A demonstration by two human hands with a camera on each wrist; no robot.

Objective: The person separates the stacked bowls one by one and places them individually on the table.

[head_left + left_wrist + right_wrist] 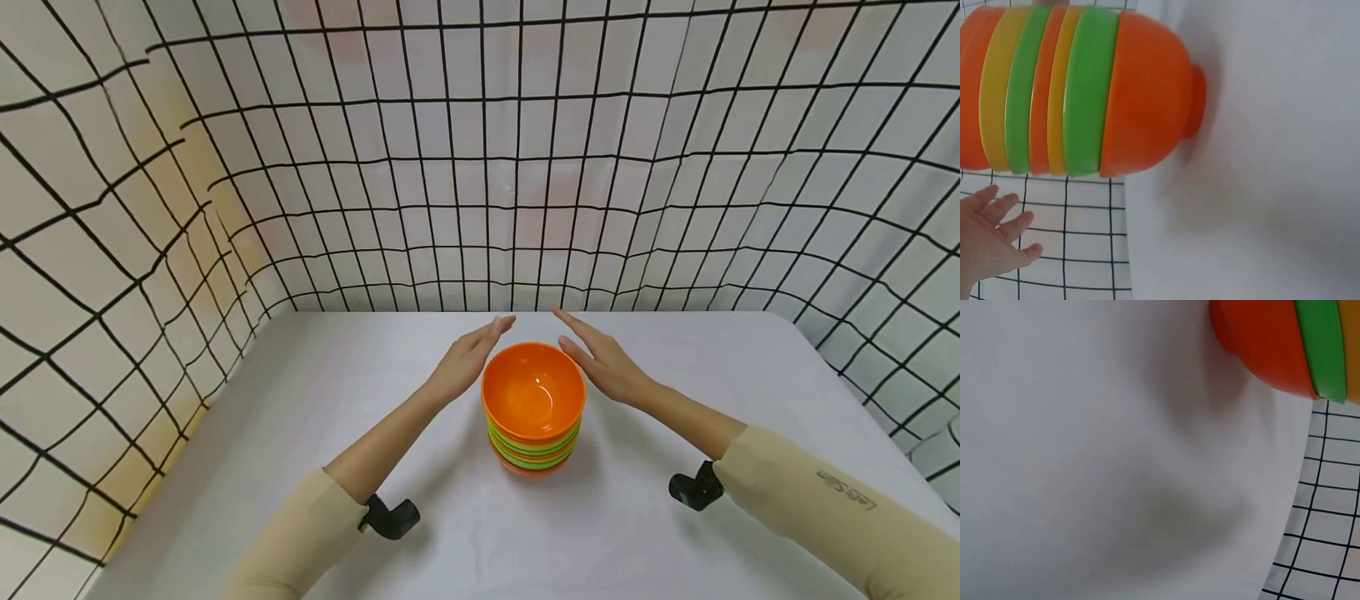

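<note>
A stack of nested bowls stands upright on the white table, with an orange bowl (534, 392) on top. Below it the rims alternate in green, yellow and orange. In the left wrist view the lowest bowl (1147, 94) is orange and rests on its small foot. My left hand (467, 360) is held at the left of the stack, fingers straight, apart from the bowls in the left wrist view. On the other side my right hand (609, 367) has its fingers extended, the thumb close to the top rim; contact cannot be told. Neither hand holds anything.
A white cloth covers the table (360, 358). Behind it and along both sides rises a black wire grid (517, 158) over pale sheeting. Dark wrist cameras (393, 518) stick out from the sleeves. A white object (937, 454) shows at the right edge, partly cut off.
</note>
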